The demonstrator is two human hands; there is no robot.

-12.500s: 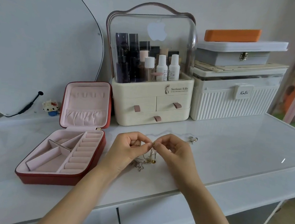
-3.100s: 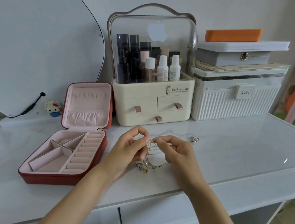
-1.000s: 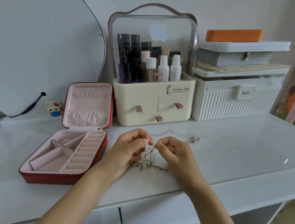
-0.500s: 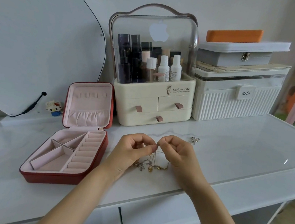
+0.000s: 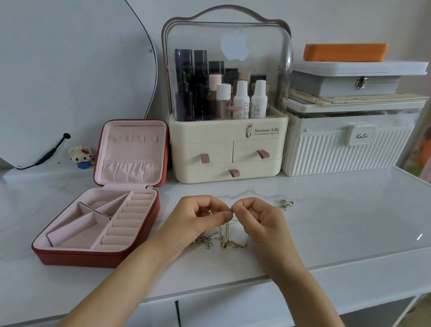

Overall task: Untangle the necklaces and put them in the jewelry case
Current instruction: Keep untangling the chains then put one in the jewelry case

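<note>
A tangle of thin gold and silver necklaces (image 5: pixel 223 241) hangs between my hands, its pendants touching the white desk. My left hand (image 5: pixel 197 221) and my right hand (image 5: pixel 260 223) pinch the chains at the top, fingertips nearly meeting. Left of my hands stands the red jewelry case (image 5: pixel 93 255), lid open and upright, its pink lining and compartments holding nothing I can see. A small silver piece (image 5: pixel 286 204) lies on the desk beyond my right hand.
A cream cosmetics organiser (image 5: pixel 226 148) with a clear cover stands behind my hands. Right of it is a white ribbed box (image 5: pixel 344 154) stacked with a grey box and an orange case. A mirror (image 5: pixel 45 63) and a small toy figure (image 5: pixel 82 156) sit at the left.
My hands stay at the same spot, their pinching fingertips shifting slightly closer. The hanging chains have settled a little lower, pendants resting on the desk.
</note>
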